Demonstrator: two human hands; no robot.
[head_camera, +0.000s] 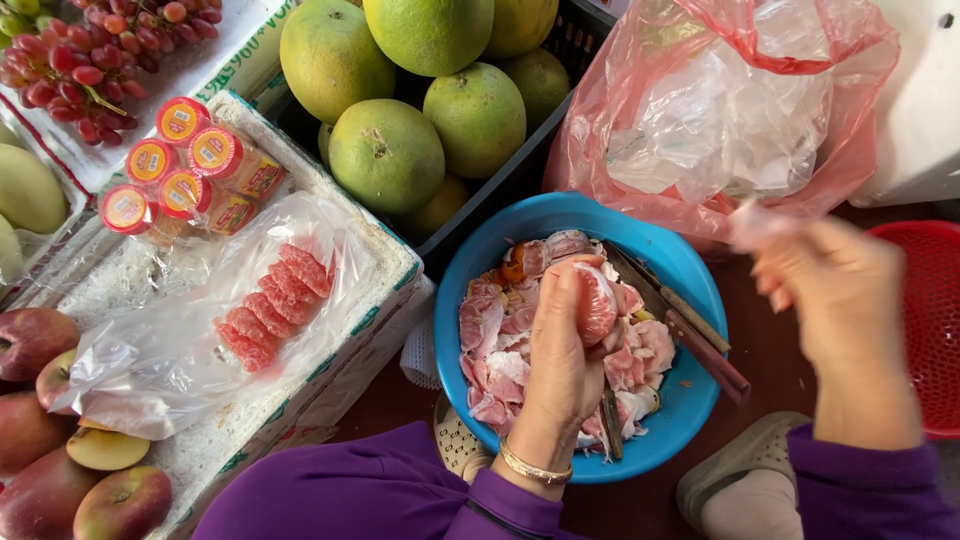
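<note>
Pomelos (386, 155), big, round and green-yellow, fill a dark crate (560, 60) at the top of the view. Beside the crate, on the right, a pink plastic bag (850, 130) bulges with crumpled clear plastic. Below the crate sits a white foam box (385, 250); a clear bag (170, 350) lies in it, holding a row of peeled pink segments (272, 305), and small tubs with red lids (170, 165) are stacked at its far end. A round blue bowl (690, 280) stands just right of the box, heaped with pink and white peel scraps (495, 345), with a knife (690, 335) resting across its right rim. A red basket (930, 320) shows at the right edge. Red apples (40, 400) lie at the lower left and red grapes (90, 60) at the upper left.

Over the bowl, the left hand (560, 355) closes around a peeled pomelo segment (596, 300), pink, glistening and partly stripped of its white skin. The right hand (840, 300), blurred, hovers right of the bowl, fingers pinched on a thin pale strip of skin (750, 225). Both arms wear purple sleeves (380, 495).
</note>
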